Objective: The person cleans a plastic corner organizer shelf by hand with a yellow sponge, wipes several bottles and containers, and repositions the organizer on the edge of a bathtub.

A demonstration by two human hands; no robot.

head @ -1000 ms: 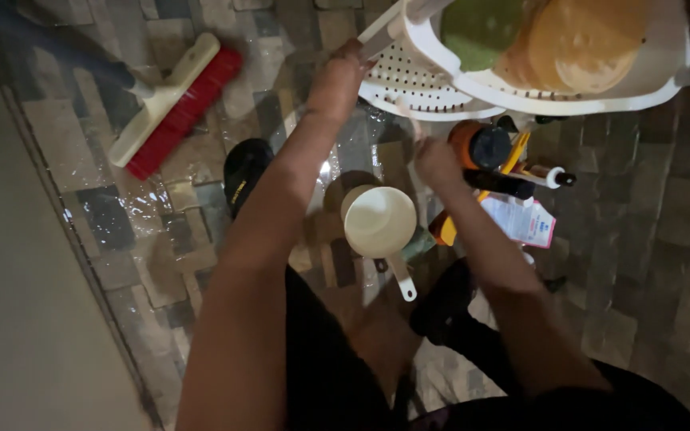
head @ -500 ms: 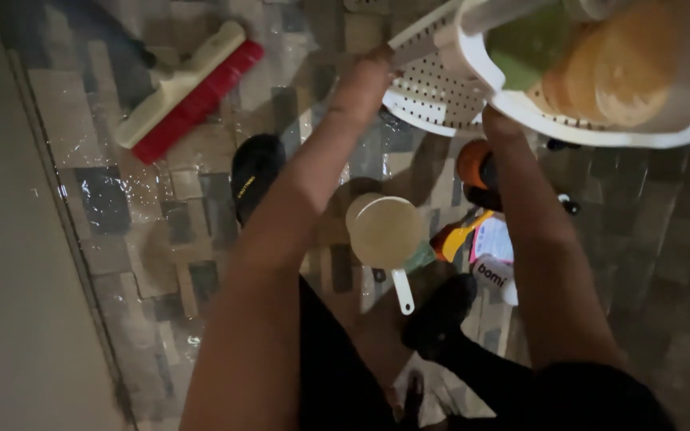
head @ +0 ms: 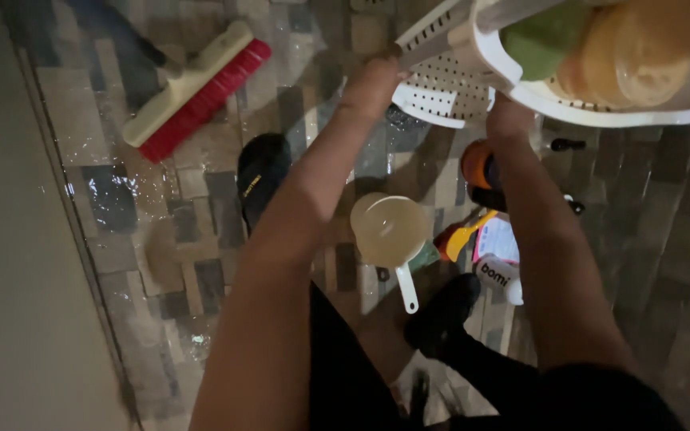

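Since the tiled floor (head: 121, 239) is wet underfoot, a slip could be caused, and the cream scoop (head: 389, 231) and black slipper (head: 259, 172) near the feet could be tripped over. Higher up, the white basket (head: 537, 92) of plates is gripped at its rim: left hand (head: 370, 84) closed, right hand (head: 509, 120) closed beneath. Tilt could spill plates.

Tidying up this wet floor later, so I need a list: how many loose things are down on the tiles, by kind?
Push broom: 1
Black sandals: 1 in clear view
Water scoop with handle: 1
Bottles and cleaning containers: about 3, partly hidden
Total: about 6

The white basket is held up in both hands, so it is not counted.
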